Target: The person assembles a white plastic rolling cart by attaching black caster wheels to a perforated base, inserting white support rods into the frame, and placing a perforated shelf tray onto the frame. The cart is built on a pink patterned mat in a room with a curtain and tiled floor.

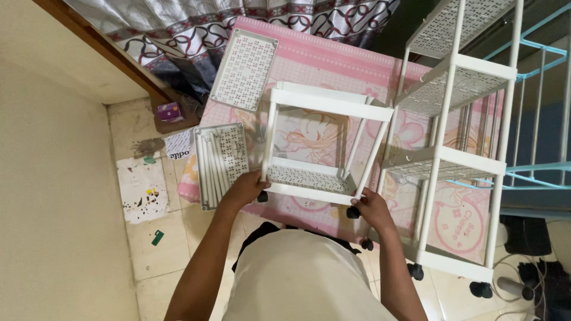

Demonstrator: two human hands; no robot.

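Note:
A small white plastic rack (324, 102) with two perforated shelves and four upright poles stands on black wheels on a pink mat (333, 59). My left hand (245, 189) grips the lower shelf's near left corner at the base of a pole. My right hand (372, 206) holds the near right corner, just above a black wheel (353, 212). Both hands are closed on the shelf rim.
A taller white rack (458, 148) with several shelves stands to the right, touching distance away. A loose perforated shelf (244, 69) and another shelf holding several white poles (219, 161) lie on the mat at left. A patterned curtain hangs behind; a wall is at left.

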